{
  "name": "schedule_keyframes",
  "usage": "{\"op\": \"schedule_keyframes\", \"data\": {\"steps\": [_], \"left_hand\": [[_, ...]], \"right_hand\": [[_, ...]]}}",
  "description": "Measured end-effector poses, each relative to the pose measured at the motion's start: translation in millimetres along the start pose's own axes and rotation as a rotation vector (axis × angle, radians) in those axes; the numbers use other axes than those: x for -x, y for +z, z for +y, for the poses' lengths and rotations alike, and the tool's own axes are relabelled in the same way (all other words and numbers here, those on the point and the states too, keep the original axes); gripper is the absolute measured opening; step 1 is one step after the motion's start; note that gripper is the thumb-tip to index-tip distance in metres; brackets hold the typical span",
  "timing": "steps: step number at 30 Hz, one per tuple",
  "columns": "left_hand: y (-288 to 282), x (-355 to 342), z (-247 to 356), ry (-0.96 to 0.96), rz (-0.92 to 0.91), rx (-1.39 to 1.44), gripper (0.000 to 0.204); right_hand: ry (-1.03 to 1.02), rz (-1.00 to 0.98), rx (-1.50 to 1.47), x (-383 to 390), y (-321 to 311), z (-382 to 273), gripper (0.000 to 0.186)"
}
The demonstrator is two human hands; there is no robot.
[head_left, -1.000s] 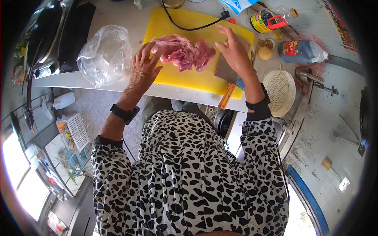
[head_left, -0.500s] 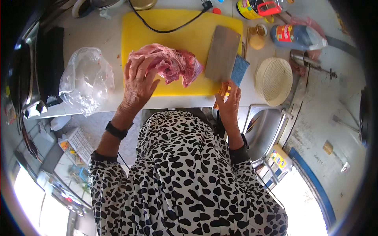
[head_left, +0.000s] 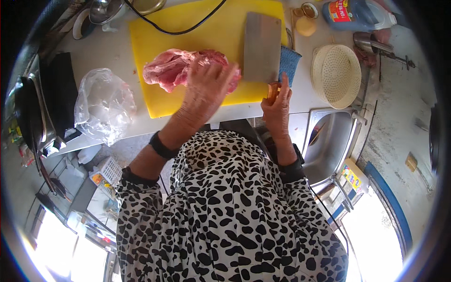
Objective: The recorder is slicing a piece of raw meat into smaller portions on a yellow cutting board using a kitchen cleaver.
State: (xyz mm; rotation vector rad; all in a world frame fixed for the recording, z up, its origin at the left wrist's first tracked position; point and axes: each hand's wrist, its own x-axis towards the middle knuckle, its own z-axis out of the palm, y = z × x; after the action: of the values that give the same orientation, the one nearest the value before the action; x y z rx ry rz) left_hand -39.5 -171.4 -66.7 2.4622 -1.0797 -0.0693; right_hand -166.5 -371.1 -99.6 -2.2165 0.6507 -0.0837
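A slab of raw pink meat [head_left: 164, 70] lies on the yellow cutting board [head_left: 150, 101]. Over its right part is my left hand [head_left: 204, 96], fingers spread and a little blurred; it hides some of the meat, and whether it touches cannot be told. A broad grey cleaver [head_left: 262, 47] rests on the board's right side, blade pointing away from me. Its wooden handle is between the thumb and fingers of my right hand [head_left: 277, 110]. Tucked against the blade's right edge is a blue cloth [head_left: 289, 66].
A crumpled clear plastic bag [head_left: 105, 105] sits left of the board. On the right stand a cream woven basket [head_left: 336, 77], a bottle of dark liquid [head_left: 354, 16] and a metal sink [head_left: 331, 145]. A black cable [head_left: 188, 32] crosses the board's far part.
My left hand has moved right across the meat, from its left end. My right hand has closed around the cleaver's handle. The meat lies flatter, and the view has shifted.
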Motion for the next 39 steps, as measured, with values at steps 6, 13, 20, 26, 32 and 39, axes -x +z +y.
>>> {"op": "schedule_keyframes", "data": {"steps": [6,13,20,26,32,39], "left_hand": [[22,19,49,0.141,-0.137,0.233,0.056],[-1,37,22,0.159,-0.223,-0.031,0.056],[-35,30,-31,0.036,0.089,-0.146,0.043],[-9,-7,2,0.227,0.014,-0.156,0.04],[34,-31,16,0.15,-0.048,-0.11,0.051],[-9,-42,4,0.096,-0.158,-0.071,0.069]], "right_hand": [[0.19,-0.164,-0.392,-28,-34,15,0.074],[0.268,-0.224,-0.478,-51,-81,-15,0.024],[0.154,0.013,-0.587,-5,-84,-41,0.026],[0.261,-0.162,-0.615,6,-77,-16,0.024],[0.269,-0.013,-0.602,12,-82,-17,0.027],[0.264,0.115,-0.669,19,-97,-10,0.022]]}}
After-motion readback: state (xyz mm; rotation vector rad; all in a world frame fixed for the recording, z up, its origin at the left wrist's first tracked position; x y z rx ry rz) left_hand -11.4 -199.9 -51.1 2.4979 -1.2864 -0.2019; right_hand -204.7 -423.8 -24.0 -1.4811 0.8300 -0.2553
